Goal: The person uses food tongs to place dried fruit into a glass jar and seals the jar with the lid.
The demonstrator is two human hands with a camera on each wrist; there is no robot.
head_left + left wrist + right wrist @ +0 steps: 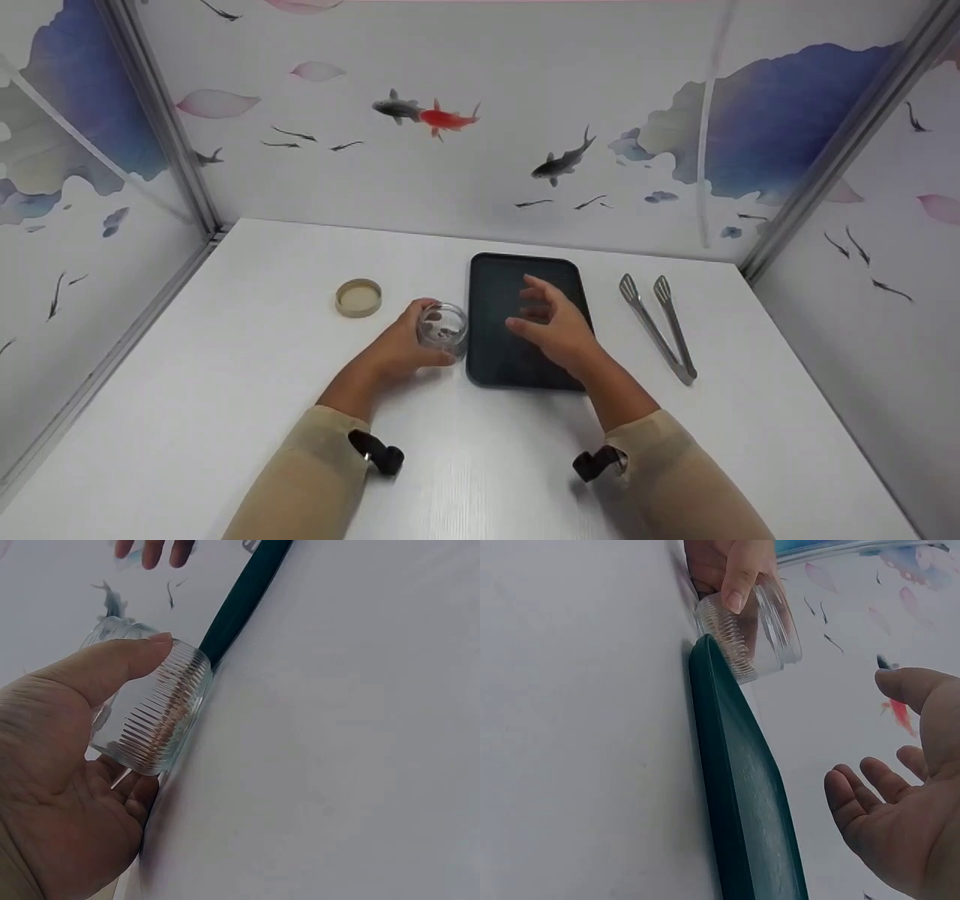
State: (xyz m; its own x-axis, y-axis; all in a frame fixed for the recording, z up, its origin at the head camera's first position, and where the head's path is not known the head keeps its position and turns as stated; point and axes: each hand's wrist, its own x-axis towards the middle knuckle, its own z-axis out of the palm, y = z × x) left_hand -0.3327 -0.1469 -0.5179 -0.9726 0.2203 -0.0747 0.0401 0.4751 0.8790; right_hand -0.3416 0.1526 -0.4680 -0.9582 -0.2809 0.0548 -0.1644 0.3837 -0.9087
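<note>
My left hand point(403, 343) grips a clear ribbed glass jar point(161, 701) around its side, with the thumb across the near wall. The jar stands upright without a lid, right at the left edge of a dark green tray point(491, 367). Its ribbed lower wall shows in the right wrist view, where the tray's rim overlaps it. Over the tray hovers my right hand point(559, 334), fingers spread and relaxed, holding nothing. Left of the jar, a round beige lid point(358, 298) lies on the white table.
Metal tongs point(664, 330) lie spread on the table point(225, 360) to the right of the tray. White panels point(465, 187) painted with fish and petals close in the back and both sides.
</note>
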